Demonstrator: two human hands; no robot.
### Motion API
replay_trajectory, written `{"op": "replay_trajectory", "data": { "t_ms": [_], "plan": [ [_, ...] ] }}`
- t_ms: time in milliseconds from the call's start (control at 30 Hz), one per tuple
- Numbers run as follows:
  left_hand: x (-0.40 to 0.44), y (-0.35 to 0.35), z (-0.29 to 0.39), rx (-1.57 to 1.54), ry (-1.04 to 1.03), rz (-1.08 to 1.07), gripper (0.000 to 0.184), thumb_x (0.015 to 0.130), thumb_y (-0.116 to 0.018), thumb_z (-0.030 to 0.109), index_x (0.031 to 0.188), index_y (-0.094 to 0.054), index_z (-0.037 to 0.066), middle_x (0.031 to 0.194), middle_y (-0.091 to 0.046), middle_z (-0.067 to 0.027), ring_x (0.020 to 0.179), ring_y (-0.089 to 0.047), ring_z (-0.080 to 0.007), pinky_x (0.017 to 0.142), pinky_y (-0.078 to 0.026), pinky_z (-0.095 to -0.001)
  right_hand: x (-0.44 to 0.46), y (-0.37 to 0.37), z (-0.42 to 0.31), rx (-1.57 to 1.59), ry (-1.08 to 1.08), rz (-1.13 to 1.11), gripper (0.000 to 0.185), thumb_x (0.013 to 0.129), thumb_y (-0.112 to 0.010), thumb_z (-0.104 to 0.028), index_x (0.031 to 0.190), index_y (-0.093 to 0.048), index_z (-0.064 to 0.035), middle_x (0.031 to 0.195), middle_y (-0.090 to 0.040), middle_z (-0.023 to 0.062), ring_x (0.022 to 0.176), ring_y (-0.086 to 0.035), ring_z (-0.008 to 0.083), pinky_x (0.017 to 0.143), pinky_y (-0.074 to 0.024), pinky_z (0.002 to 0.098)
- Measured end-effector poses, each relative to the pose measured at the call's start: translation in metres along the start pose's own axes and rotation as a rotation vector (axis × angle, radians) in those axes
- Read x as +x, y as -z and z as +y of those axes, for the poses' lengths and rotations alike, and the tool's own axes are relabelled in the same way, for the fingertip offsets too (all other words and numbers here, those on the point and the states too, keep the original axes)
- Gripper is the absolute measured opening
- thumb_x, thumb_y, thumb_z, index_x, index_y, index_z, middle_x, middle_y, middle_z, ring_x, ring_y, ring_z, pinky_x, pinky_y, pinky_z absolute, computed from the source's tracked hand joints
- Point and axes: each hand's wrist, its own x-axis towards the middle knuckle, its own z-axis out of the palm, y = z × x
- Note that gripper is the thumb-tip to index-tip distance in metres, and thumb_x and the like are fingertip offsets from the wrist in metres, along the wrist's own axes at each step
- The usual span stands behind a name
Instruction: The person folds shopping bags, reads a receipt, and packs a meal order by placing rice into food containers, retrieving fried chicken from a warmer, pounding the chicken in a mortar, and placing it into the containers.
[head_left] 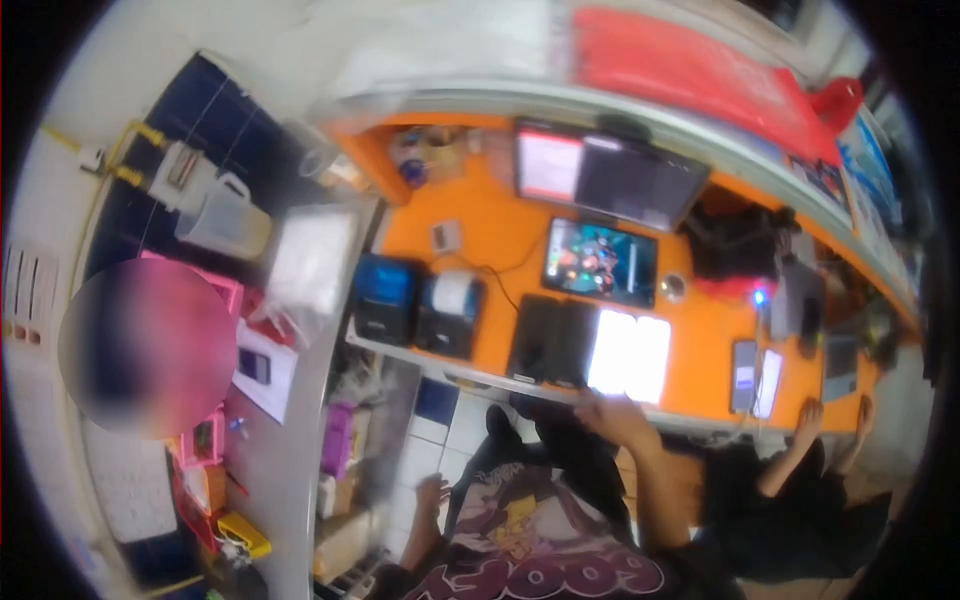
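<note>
My left hand hangs low beside my body over the white floor tiles, fingers apart and holding nothing that shows. My right hand is at the front edge of the orange desk, just below a bright white screen or sheet. Its fingers are smeared, and whether they hold anything cannot be made out. Black devices lie left of the bright item. Behind them a lit tablet stands in front of a wide monitor.
Two black printers stand at the desk's left. At right, a co-worker's hands rest near phones and a dark device. A metal counter runs along the left, with a phone on paper and a pitcher behind.
</note>
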Motion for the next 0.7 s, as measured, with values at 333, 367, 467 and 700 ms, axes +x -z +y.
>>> {"op": "replay_trajectory", "data": {
  "t_ms": [333, 367, 467, 700],
  "plan": [
    [0.034, -0.004, 0.004, -0.051, 0.011, -0.064, 0.032, 0.092, -0.062, 0.026, 0.116, -0.064, 0.004, 0.099, -0.071, -0.0111, 0.077, -0.069, -0.0214, 0.061, -0.05, -0.037, 0.159, -0.036, -0.137, 0.191, 0.236, 0.582, 0.052, 0.094, -0.057, -0.048, 0.12, -0.064, -0.0031, 0.117, -0.062, 0.0239, 0.112, -0.058, 0.0434, 0.093, -0.0469, 0.0509],
    [0.043, -0.004, 0.0, -0.044, -0.077, -0.02, 0.023, 0.094, -0.057, 0.019, 0.109, -0.065, 0.004, 0.09, -0.07, -0.0111, 0.069, -0.068, -0.0213, 0.054, -0.048, -0.0318, 0.176, -0.029, -0.149, 0.155, 0.196, 0.582, 0.057, 0.093, -0.057, -0.052, 0.121, -0.063, -0.0031, 0.118, -0.062, 0.0237, 0.113, -0.058, 0.0429, 0.094, -0.0463, 0.0519],
    [0.02, -0.018, 0.022, 0.125, -0.384, 0.063, 0.021, 0.096, -0.055, 0.015, 0.105, -0.068, 0.001, 0.085, -0.07, -0.0103, 0.065, -0.067, -0.0164, 0.049, -0.047, -0.0264, 0.224, -0.017, -0.167, 0.104, 0.056, 0.414, 0.068, 0.085, -0.061, -0.062, 0.124, -0.063, -0.0052, 0.122, -0.063, 0.0225, 0.118, -0.057, 0.0405, 0.095, -0.0456, 0.0539],
    [-0.032, -0.082, 0.142, 0.13, -0.684, -0.125, 0.029, 0.096, -0.062, 0.024, 0.11, -0.068, 0.0, 0.088, -0.07, -0.0075, 0.071, -0.068, -0.0142, 0.059, -0.051, -0.0266, 0.192, -0.015, -0.205, 0.607, 0.652, 0.296, 0.032, 0.071, -0.084, -0.023, 0.096, -0.072, -0.0063, 0.094, -0.07, 0.0116, 0.095, -0.065, 0.0265, 0.092, -0.0459, 0.0366]
  ]
}}
